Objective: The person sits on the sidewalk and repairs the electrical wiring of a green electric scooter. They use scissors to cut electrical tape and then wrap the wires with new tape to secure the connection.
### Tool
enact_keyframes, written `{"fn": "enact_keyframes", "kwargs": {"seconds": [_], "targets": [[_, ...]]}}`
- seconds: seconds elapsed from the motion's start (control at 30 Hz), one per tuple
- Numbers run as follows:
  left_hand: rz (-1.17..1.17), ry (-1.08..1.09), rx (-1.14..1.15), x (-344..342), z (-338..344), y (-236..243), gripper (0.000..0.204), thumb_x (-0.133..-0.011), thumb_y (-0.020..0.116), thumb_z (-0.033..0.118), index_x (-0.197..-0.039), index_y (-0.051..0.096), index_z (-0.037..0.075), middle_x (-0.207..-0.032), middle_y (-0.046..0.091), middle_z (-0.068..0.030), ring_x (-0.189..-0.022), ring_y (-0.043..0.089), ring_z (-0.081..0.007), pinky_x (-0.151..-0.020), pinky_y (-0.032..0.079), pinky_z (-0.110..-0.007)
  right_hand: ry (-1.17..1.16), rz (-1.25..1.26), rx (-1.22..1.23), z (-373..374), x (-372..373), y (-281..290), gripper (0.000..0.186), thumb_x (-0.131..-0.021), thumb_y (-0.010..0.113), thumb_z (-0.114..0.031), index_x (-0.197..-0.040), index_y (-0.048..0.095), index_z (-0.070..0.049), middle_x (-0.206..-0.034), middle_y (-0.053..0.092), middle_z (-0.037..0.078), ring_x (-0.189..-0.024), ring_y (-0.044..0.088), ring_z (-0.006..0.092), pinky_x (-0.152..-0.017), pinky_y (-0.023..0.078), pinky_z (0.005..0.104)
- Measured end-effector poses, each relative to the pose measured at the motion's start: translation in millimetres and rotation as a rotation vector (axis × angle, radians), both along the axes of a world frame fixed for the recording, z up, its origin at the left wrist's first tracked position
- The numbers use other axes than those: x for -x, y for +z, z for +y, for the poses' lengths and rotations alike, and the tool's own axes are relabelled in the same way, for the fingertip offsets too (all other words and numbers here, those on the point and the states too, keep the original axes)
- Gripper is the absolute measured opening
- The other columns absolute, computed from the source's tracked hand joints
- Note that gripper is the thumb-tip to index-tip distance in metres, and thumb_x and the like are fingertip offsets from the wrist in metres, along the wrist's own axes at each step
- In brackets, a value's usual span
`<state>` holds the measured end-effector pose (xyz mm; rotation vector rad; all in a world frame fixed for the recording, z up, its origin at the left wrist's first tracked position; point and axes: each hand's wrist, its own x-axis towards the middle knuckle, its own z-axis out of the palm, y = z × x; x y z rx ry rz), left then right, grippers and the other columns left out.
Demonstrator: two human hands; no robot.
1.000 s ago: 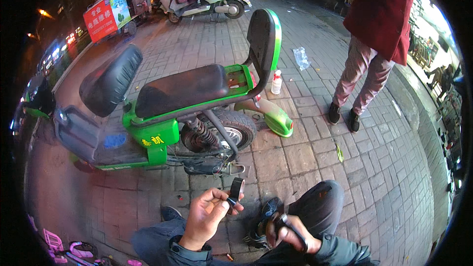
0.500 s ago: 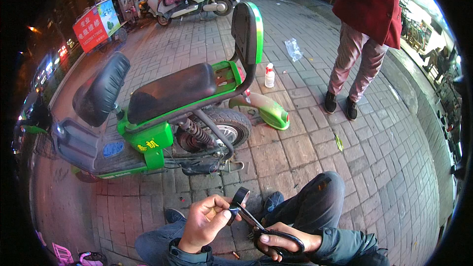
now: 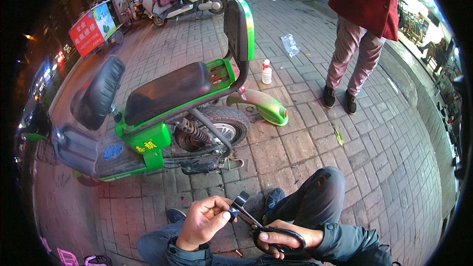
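Note:
Low in front of me, my left hand point(image 3: 203, 221) pinches a black strip end point(image 3: 232, 213) between thumb and fingers. Beside those fingertips is a roll of black tape point(image 3: 241, 199), seen partly edge-on. My right hand point(image 3: 290, 227) grips a pair of scissors point(image 3: 253, 220) by the black handles, thumb and fingers through the loops. Their blades point up and left, and the tips reach the tape next to my left fingertips. Whether the blades have cut the strip I cannot tell.
A green electric scooter point(image 3: 143, 152) stands left ahead, with a green mudguard point(image 3: 271, 111) on the paving behind its wheel. Near that are a white bottle with a red top point(image 3: 266, 73) and a clear plastic bag point(image 3: 290, 45). A person in a red coat point(image 3: 363, 5) stands at right.
The tape roll has tipped a little and shows its side more than its opening. Both hands keep nearly the same place. The surroundings have shifted slightly up and left in view.

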<state>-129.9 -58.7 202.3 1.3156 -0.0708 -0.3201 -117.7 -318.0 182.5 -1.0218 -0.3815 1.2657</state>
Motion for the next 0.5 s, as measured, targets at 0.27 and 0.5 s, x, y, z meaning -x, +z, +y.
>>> {"fn": "enact_keyframes", "kwargs": {"seconds": [0.27,0.5], "targets": [[0.013,-0.026,-0.054,0,5,-2,0.006,-0.095,0.062,0.001,-0.097,0.06,-0.005,-0.105,0.065,-0.0098,-0.092,0.063,-0.0118,-0.083,0.052,-0.027,-0.027,0.035,-0.041,3,3,-1,0.06,-0.106,0.045,-0.054,-0.083,0.061,-0.001,-0.067,0.056,0.002,-0.056,0.056,0.0086,-0.051,0.045,0.0212],[0.017,-0.003,-0.107,-1,9,-12,0.005,-0.093,0.061,0.0,-0.097,0.061,-0.004,-0.106,0.066,-0.0093,-0.091,0.062,-0.0098,-0.08,0.051,-0.025,-0.088,-0.023,0.013,-2,5,8,0.052,-0.106,0.049,-0.048,-0.079,0.058,-0.004,-0.062,0.054,0.001,-0.053,0.057,0.0085,-0.049,0.045,0.0222]]}}
